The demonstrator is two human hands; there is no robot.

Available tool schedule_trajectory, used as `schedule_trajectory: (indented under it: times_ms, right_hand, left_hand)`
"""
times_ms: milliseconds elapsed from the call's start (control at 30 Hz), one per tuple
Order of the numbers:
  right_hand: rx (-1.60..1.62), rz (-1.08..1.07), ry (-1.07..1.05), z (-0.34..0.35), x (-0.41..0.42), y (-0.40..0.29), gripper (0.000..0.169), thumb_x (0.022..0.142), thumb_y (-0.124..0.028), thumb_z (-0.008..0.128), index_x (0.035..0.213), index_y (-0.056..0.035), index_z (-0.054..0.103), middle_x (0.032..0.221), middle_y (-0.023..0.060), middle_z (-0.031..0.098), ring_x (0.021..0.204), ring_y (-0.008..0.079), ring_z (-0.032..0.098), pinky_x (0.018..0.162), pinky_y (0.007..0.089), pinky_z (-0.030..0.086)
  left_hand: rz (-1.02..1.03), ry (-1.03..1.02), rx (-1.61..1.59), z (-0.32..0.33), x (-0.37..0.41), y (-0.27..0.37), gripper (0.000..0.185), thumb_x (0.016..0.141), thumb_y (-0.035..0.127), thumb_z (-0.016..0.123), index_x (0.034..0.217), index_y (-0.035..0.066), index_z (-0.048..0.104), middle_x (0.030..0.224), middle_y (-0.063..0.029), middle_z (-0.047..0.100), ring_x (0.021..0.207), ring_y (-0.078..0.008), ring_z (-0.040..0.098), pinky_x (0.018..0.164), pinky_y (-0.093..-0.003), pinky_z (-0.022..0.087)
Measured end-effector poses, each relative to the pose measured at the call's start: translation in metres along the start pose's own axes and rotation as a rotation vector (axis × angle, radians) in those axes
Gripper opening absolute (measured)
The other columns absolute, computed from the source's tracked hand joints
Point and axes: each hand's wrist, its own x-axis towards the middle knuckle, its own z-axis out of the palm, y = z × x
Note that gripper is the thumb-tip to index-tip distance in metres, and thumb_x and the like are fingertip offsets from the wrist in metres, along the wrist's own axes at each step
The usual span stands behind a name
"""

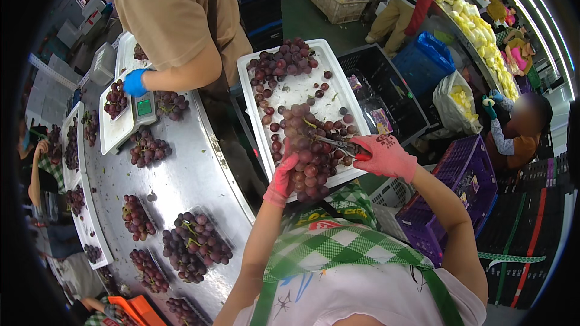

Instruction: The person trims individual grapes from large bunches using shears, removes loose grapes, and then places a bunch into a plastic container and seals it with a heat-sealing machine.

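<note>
A large bunch of red grapes (307, 167) is held in my left hand (282, 180), which wears a pink glove. In my right hand (386, 156), also pink-gloved, are red-handled pruning snips (339, 144). Their metal blades reach in among the berries near the stem; whether they touch the stem is hidden. Below the bunch is a white foam tray (299, 90). A second cluster of dark grapes (290, 59) lies at its far end, and several loose grapes (322, 87) and scraps are scattered over its bottom.
At left, a metal table (195, 181) holds several grape bunches (197, 244) and a digital scale (144, 106). A co-worker's blue-gloved hand (134, 82) touches grapes there. To the right are a black crate (385, 86), a purple crate (448, 199) and a blue-lined bin (423, 56).
</note>
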Motion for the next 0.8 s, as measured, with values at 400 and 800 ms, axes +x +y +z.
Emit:
schedule_trajectory:
  times_ms: [400, 800]
  right_hand:
    - [0.471, 0.16, 0.025, 0.038, 0.008, 0.028, 0.051, 0.078, -0.03, 0.067, 0.122, -0.0067, 0.054, 0.079, 0.0036, 0.062, 0.069, 0.0117, 0.06, 0.061, 0.0253, 0.048]
    - [0.199, 0.117, 0.058, 0.006, 0.0, -0.017, 0.054, 0.077, -0.032, 0.067, 0.121, -0.0039, 0.053, 0.087, 0.0083, 0.064, 0.073, 0.0176, 0.062, 0.066, 0.0303, 0.049]
  left_hand:
    - [0.006, -0.018, -0.011, 0.004, 0.001, 0.001, 0.068, 0.092, 0.02, 0.051, 0.147, 0.02, 0.011, 0.118, -0.011, 0.052, 0.098, -0.0228, 0.058, 0.082, -0.0343, 0.05]
    - [0.034, -0.004, 0.057, 0.005, 0.001, 0.0, 0.071, 0.091, 0.021, 0.052, 0.148, 0.018, 0.009, 0.118, -0.0127, 0.054, 0.099, -0.0236, 0.059, 0.084, -0.0351, 0.05]
